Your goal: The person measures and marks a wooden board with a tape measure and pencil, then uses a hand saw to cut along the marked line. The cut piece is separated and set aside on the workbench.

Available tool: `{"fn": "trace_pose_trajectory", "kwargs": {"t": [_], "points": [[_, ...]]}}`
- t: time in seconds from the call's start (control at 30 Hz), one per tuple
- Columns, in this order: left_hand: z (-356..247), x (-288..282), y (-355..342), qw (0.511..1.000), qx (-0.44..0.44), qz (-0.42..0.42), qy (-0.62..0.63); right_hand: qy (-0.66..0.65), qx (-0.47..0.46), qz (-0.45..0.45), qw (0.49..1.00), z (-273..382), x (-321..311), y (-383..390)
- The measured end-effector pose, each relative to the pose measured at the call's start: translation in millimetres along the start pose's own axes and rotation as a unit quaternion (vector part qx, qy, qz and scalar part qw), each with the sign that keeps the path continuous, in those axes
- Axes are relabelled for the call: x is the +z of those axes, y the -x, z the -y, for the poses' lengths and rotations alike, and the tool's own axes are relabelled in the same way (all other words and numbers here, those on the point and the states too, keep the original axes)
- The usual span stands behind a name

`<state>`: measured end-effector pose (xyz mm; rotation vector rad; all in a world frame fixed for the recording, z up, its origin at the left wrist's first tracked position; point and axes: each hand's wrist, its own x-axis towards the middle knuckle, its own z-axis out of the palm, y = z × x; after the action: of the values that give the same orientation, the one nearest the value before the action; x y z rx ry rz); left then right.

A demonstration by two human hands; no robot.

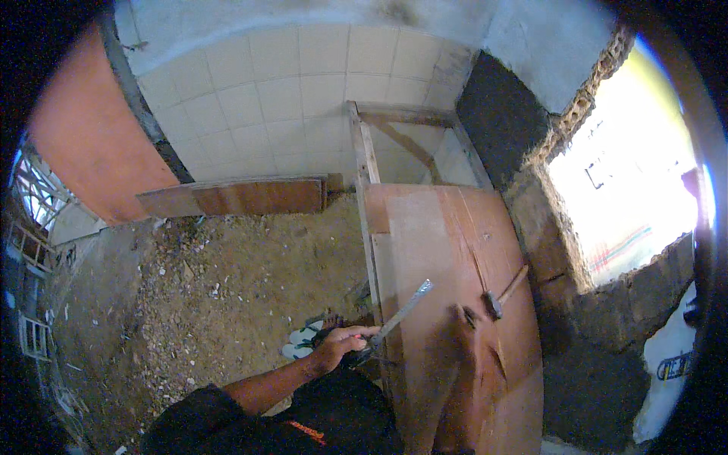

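Observation:
My left hand grips a tool with a long silvery metal strip or blade pointing up and right over the reddish board, which rests on a wooden frame. My right hand is over the board at lower right, blurred, beside a small dark object that I cannot make out; its fingers are unclear. A hammer with a dark head and wooden handle lies on the board just to its right.
A plank lies along the tiled wall. Dirt ground with rubble is at left, near my sandals. A salmon wall and metal grille stand far left; a bright broken opening is at right.

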<state>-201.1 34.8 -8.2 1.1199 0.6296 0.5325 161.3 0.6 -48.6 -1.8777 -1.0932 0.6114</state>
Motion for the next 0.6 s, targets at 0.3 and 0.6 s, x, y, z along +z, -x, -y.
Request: {"fn": "trace_pose_trajectory", "kwargs": {"t": [0.3, 0.6], "points": [[36.6, -27.8, 32.2, 0.989, -0.061, -0.028, -0.135, 0.051, -0.108, -0.255, 0.960, 8.0, 17.4, -4.4], [29.6, 8.4, -0.1, 0.924, -0.047, 0.181, -0.334, -0.066, 0.071, -0.329, 0.939, -69.2, -109.8, 178.1]]}}
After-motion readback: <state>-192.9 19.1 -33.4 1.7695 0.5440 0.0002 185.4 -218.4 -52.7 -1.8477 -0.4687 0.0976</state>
